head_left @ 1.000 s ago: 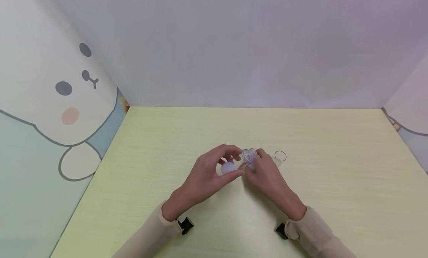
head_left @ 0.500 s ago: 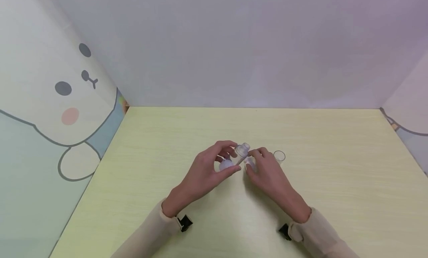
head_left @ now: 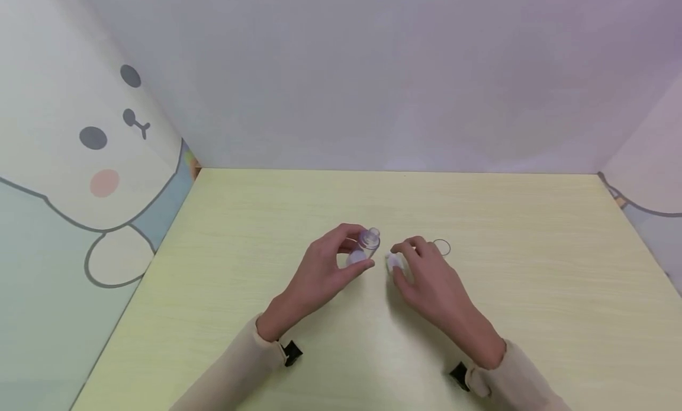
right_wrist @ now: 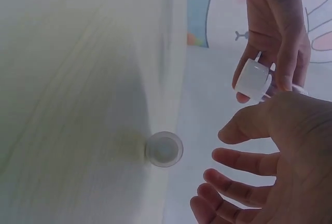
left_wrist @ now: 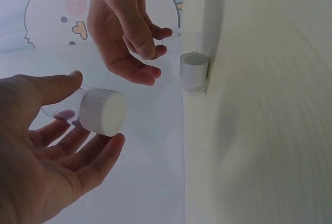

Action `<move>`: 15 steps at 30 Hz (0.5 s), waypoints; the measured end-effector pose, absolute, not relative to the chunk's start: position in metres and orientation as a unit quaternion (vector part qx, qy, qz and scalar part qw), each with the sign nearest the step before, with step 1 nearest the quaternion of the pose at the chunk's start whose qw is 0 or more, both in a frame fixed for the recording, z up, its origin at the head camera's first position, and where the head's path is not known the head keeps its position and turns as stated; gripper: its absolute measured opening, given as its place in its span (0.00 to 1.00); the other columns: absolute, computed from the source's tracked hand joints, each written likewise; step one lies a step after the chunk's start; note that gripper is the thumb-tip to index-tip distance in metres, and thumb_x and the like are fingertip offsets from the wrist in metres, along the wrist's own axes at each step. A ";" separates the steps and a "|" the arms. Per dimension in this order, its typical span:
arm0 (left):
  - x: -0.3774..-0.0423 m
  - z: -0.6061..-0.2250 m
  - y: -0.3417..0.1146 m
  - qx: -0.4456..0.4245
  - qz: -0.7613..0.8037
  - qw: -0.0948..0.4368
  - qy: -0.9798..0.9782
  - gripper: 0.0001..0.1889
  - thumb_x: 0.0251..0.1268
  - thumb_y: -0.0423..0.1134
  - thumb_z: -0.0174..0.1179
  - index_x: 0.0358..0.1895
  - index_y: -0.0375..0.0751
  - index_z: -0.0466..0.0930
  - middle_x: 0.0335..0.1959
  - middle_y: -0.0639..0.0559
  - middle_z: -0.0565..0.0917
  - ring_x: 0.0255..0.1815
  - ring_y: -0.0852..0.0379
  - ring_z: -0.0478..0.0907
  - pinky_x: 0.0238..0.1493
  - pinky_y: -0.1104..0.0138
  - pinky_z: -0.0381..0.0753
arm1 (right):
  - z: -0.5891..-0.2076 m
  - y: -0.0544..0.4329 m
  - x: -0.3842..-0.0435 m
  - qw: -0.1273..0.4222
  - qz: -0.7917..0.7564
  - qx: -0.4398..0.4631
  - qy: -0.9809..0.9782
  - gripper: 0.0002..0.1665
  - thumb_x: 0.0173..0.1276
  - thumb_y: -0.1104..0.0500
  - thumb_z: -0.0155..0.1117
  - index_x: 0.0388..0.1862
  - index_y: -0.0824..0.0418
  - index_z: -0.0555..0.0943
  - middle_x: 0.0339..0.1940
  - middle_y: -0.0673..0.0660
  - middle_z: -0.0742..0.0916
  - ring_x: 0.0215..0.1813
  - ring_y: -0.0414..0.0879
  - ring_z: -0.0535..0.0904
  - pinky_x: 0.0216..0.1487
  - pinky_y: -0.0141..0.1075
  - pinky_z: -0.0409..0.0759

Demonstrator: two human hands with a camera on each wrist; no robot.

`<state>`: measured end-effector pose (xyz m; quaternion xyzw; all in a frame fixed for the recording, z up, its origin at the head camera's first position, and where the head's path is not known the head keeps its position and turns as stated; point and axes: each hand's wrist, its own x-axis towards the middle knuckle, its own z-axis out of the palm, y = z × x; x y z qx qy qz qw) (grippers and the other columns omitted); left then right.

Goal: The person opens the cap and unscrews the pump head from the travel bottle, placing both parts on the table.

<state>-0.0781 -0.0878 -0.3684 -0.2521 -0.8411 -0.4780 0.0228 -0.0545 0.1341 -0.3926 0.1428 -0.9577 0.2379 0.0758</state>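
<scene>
My left hand (head_left: 325, 275) holds a small clear bottle (head_left: 369, 239) between thumb and fingers, tilted, with its clear neck up. A thick white base (left_wrist: 104, 112) closes its lower end, and something purplish shows through the clear wall. My right hand (head_left: 434, 281) hovers to the right, fingers loosely bent and apart, holding nothing. Just beside its fingertips, a small white-topped piece with a clear lower part (left_wrist: 193, 68) stands on the table; from above, in the right wrist view, its round top (right_wrist: 164, 150) shows.
A clear open-topped cylinder (head_left: 442, 246) stands on the table behind my right hand, partly overlapped by it. The pale wooden table (head_left: 266, 209) ends at a plain back wall (head_left: 405, 91), with cartoon-printed panels (head_left: 106, 162) at both sides.
My left hand has carried the bottle left, away from my right hand, and its neck has come upright into view. My right fingers have loosened, leaving the white-topped piece uncovered.
</scene>
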 end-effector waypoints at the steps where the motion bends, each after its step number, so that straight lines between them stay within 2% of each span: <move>1: -0.078 -0.369 -0.088 -0.244 -0.476 0.017 -0.845 0.25 0.63 0.36 0.75 0.61 0.44 0.77 0.53 0.52 0.85 0.52 0.55 0.89 0.55 0.65 0.88 | -0.392 0.134 -0.054 0.084 0.230 0.151 -0.958 0.16 0.69 0.60 0.68 0.55 0.58 0.84 0.53 0.58 0.84 0.52 0.56 0.79 0.33 0.43 0.81; 4: -0.079 -0.372 -0.088 -0.213 -0.468 -0.010 -0.857 0.24 0.63 0.37 0.75 0.60 0.46 0.76 0.53 0.53 0.86 0.52 0.55 0.89 0.55 0.63 0.88 | -0.393 0.136 -0.051 0.110 0.208 0.175 -0.956 0.16 0.67 0.61 0.70 0.53 0.59 0.84 0.52 0.59 0.85 0.47 0.56 0.79 0.37 0.43 0.81; 10: -0.082 -0.377 -0.088 -0.166 -0.473 -0.061 -0.863 0.23 0.64 0.35 0.74 0.58 0.46 0.75 0.55 0.49 0.86 0.53 0.45 0.89 0.56 0.56 0.88 | -0.394 0.140 -0.047 0.150 0.177 0.207 -0.951 0.16 0.64 0.61 0.72 0.52 0.59 0.84 0.50 0.59 0.85 0.43 0.56 0.78 0.39 0.44 0.78; 15: -0.084 -0.381 -0.088 -0.154 -0.475 -0.079 -0.863 0.22 0.63 0.33 0.74 0.56 0.45 0.75 0.55 0.48 0.86 0.54 0.46 0.89 0.57 0.55 0.88 | -0.394 0.142 -0.044 0.150 0.159 0.209 -0.953 0.17 0.64 0.60 0.72 0.51 0.58 0.85 0.50 0.59 0.86 0.42 0.56 0.78 0.39 0.45 0.78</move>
